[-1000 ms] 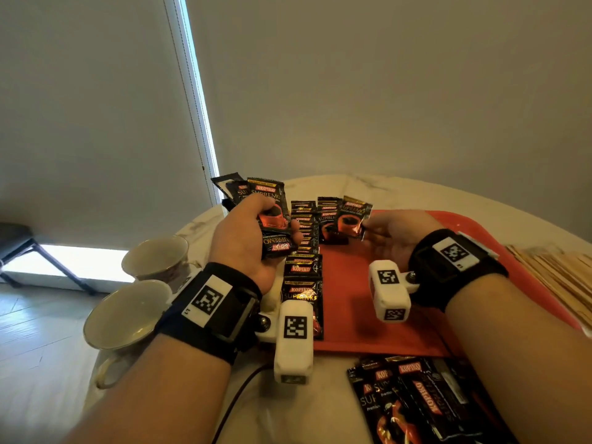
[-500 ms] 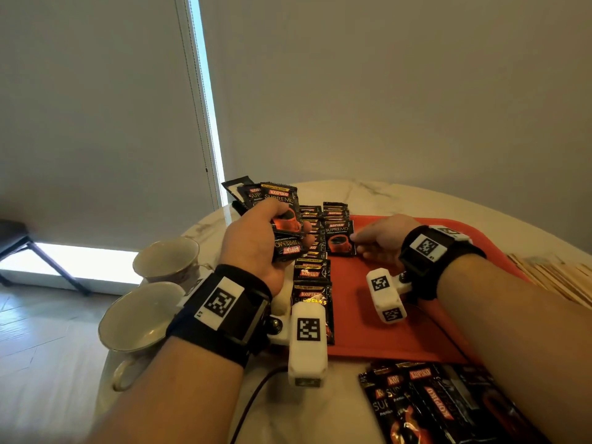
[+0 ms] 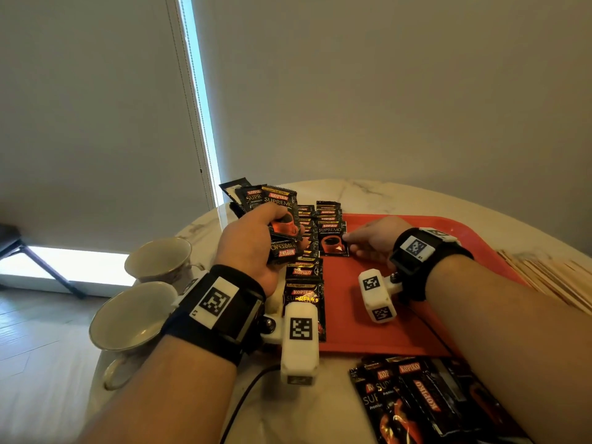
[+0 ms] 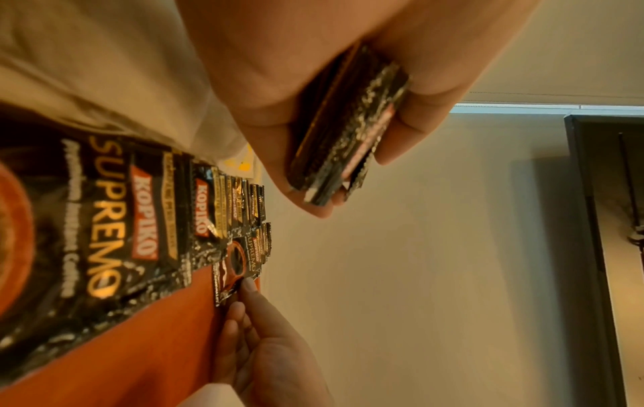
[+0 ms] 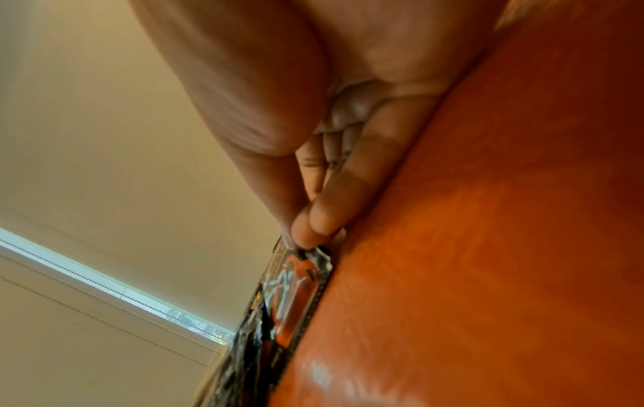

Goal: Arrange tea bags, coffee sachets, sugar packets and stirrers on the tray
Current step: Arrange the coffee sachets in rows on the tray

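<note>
My left hand [image 3: 256,238] grips a fanned bundle of black Kopiko coffee sachets [image 3: 282,213] above the left edge of the red tray [image 3: 384,315]; the left wrist view shows the bundle [image 4: 352,132] edge-on between thumb and fingers. A column of overlapping sachets [image 3: 302,283] runs along the tray's left side. A second, shorter column lies beside it. Its front coffee sachet [image 3: 331,241] lies flat on the tray, and my right hand [image 3: 352,243] pinches its right edge. In the right wrist view my right hand [image 5: 306,236] holds the corner of that sachet [image 5: 296,289] against the tray [image 5: 487,247].
Two cream teacups [image 3: 157,261] [image 3: 128,315] stand at the table's left edge. A loose pile of sachets [image 3: 426,398] lies on the marble table [image 3: 384,193] in front of the tray. Wooden stirrers [image 3: 551,277] lie to the right. A black cable [image 3: 243,395] trails toward me.
My right hand has lowered its sachet from mid-air onto the tray, at the front of the second column. The left hand keeps its bundle and has hardly moved.
</note>
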Available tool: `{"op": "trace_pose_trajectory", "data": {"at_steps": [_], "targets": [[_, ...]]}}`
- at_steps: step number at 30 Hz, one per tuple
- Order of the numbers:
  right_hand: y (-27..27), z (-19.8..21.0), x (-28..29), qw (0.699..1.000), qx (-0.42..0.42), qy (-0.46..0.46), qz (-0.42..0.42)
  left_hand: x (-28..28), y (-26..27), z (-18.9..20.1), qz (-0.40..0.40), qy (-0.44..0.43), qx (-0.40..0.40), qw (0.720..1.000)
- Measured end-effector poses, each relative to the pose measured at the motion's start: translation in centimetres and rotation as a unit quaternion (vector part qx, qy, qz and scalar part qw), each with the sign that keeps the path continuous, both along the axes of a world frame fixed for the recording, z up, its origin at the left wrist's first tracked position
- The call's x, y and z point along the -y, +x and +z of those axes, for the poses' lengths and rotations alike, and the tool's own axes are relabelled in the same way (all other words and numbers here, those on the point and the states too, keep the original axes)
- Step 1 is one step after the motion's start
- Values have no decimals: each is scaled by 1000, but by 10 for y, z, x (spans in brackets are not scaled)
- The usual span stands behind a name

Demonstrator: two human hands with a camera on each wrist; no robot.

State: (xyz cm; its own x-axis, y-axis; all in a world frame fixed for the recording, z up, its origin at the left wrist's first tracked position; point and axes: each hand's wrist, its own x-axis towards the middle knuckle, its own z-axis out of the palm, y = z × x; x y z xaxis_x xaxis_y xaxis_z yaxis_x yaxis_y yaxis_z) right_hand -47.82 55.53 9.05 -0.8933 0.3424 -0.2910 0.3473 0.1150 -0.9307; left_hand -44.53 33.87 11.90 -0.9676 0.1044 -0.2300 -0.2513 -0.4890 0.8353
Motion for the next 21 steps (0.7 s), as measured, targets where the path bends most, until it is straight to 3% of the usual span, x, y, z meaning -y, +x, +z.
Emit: {"op": "trace_pose_trajectory", "data": {"at_steps": [14, 21], "targets": [[-2, -1, -1, 1000, 0, 6, 7, 0, -1, -1, -3, -14, 4, 1000], [5, 9, -1, 997, -30, -62, -32, -3, 0, -4, -21, -14, -2, 1000]]}}
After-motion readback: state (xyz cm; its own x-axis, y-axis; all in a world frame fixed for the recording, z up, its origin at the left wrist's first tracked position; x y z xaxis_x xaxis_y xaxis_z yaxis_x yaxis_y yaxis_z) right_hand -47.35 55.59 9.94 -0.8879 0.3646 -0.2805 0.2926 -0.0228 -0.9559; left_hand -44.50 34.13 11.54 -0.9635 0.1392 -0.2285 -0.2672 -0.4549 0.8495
